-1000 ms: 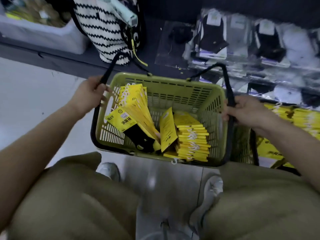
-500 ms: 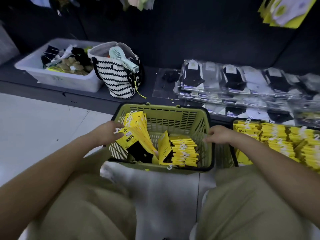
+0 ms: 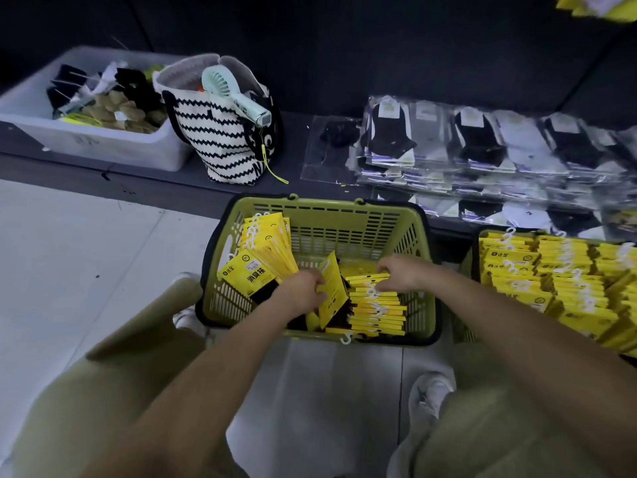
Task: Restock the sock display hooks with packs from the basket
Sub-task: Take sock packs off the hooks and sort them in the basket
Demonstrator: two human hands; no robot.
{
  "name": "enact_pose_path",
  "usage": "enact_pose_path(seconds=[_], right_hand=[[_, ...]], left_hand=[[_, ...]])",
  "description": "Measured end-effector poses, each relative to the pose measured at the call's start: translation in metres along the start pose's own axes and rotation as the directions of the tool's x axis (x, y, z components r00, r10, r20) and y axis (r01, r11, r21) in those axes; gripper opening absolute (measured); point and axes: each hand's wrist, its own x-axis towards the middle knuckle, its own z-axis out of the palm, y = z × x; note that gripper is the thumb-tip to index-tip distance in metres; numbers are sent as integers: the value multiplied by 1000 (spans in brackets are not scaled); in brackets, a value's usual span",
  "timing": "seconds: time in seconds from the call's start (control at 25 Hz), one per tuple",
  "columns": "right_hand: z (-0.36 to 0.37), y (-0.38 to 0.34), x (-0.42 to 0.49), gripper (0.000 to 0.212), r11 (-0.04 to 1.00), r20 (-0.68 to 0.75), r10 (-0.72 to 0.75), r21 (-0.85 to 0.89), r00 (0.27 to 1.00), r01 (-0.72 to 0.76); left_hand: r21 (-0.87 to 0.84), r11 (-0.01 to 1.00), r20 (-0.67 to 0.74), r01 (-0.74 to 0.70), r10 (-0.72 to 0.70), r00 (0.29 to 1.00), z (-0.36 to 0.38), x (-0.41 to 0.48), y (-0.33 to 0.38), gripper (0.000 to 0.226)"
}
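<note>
Packs lie directly under both my hands, inside the green basket [image 3: 344, 229] on the floor between the knees. My left hand [image 3: 303, 288] is curled around the edge of one tilted pack [image 3: 332, 291]. That pack stands on edge, leaning, between the fanned bundle [image 3: 267, 250] at the basket's left and the flat stack [image 3: 374, 307] at its right. My right hand [image 3: 401, 274] sits on the far end of that stack with its fingers bent down over it. The fingertips are hidden, so I cannot tell whether it has hold of anything.

The stack's packs run with their long edges left to right, shingled from far to near. I judge the right hand is nearer for lifting a batch of them, while the left only needs to keep the leaning pack out of the way.

No hook is in view. A few hanging packs [image 3: 603, 5] show at the far upper right, so the carry probably goes up and right, over the second basket [image 3: 478, 250].
</note>
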Motion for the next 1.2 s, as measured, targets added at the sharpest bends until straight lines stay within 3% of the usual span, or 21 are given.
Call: enact_pose_path(seconds=[0.16,0.28,0.4,0.48,0.6,0.72,0.8,0.88,1.04,1.12,1.2], right_hand=[[31,13,17,59,984,-106,134,132,985,-120],[32,23,33,51,969,-173,190,193,966,-155],[29,30,48,47,965,-128,180,213,975,-151],[32,36,52,47,965,-58,152,226,987,-135],[36,43,55,42,962,-21,146,236,989,-137],[32,44,55,41,955,-5,149,261,989,-143],[31,43,52,41,947,3,134,293,991,-129],[33,43,48,40,938,13,129,323,992,-126],[32,42,46,45,916,-11,182,365,983,-165],[31,42,48,46,901,-25,223,388,974,-196],[35,42,48,51,885,-20,224,423,974,-195]], left_hand=[[100,991,174,85,-101,979,45,25,-10,54],[134,984,230,116,-144,962,62,34,-12,63],[190,975,226,116,-158,961,67,42,-13,63],[115,986,214,118,-141,967,64,41,-15,53],[-187,963,-18,193,-200,980,48,30,-19,25],[-402,911,-359,91,-249,900,16,18,-16,18],[-390,921,-481,-24,-181,858,-7,24,-10,22],[-278,957,-512,-85,-73,856,-25,38,1,25],[-58,970,-369,-238,200,908,-25,60,24,30],[-36,974,-155,-224,216,964,-9,65,30,34],[-29,977,15,-211,211,977,8,67,30,35]])
